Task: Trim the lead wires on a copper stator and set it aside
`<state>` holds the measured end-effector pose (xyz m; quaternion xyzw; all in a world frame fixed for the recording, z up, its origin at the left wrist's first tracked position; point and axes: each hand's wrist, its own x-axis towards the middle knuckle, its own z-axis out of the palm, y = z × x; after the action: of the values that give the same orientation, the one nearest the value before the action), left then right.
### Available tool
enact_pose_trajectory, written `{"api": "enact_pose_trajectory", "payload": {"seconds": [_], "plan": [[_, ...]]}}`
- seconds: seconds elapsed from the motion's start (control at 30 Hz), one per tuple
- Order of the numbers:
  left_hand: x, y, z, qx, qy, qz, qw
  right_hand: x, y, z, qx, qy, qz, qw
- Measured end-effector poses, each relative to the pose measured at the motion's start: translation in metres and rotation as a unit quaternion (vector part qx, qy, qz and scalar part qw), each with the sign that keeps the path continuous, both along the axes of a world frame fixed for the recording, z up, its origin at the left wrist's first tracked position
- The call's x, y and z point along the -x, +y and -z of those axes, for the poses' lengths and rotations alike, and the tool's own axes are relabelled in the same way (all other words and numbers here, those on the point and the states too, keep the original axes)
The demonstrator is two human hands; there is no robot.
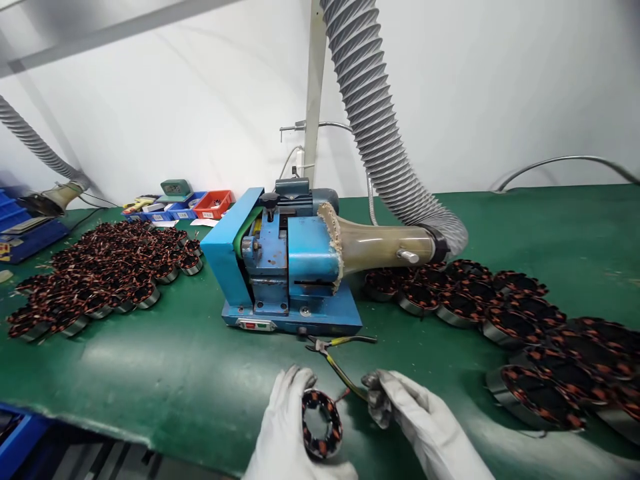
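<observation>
My left hand (pixel 287 433), in a white glove, is wrapped round a motor stator (pixel 327 448), a ring with copper windings and black insulation. The ring is tipped up so that its round opening faces me, and a short reddish wire lead (pixel 343 395) sticks out at its upper right. My right hand (pixel 405 407), gloved with greyed fingertips, is pinched closed just right of the lead. Whatever those fingers hold is hidden. Wire cutters (pixel 334 353) with yellow handles lie open beyond both hands, one handle's end reaching the right fingertips; I cannot tell whether they touch.
A blue belt-driven machine (pixel 314 250) with a suction hose (pixel 373 100) stands ahead on the green table (pixel 165 373). Many stators (pixel 125 260) are massed at left, with more stators (pixel 540 393) at right. Blue bins (pixel 183 212) and a red bin (pixel 214 205) sit at the back.
</observation>
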<state>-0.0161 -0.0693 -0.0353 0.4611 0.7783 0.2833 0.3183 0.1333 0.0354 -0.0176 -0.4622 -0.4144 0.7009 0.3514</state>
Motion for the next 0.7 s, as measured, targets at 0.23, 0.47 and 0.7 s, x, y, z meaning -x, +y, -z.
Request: {"api": "enact_pose_trajectory", "payload": {"seconds": [0.23,0.47,0.7], "plan": [[0.037,0.022,0.001,-0.092,-0.089,0.166,0.978,0.006,-0.009,0.006,0.025,-0.020,0.003,0.999],[0.004,0.010,0.030,-0.124,-0.490,0.046,0.862,0.003,-0.003,-0.020,-0.049,0.064,-0.157,0.984],[-0.004,0.020,0.022,-0.132,-0.446,0.026,0.885,0.012,0.003,-0.053,-0.211,0.051,-0.198,0.956]]}}
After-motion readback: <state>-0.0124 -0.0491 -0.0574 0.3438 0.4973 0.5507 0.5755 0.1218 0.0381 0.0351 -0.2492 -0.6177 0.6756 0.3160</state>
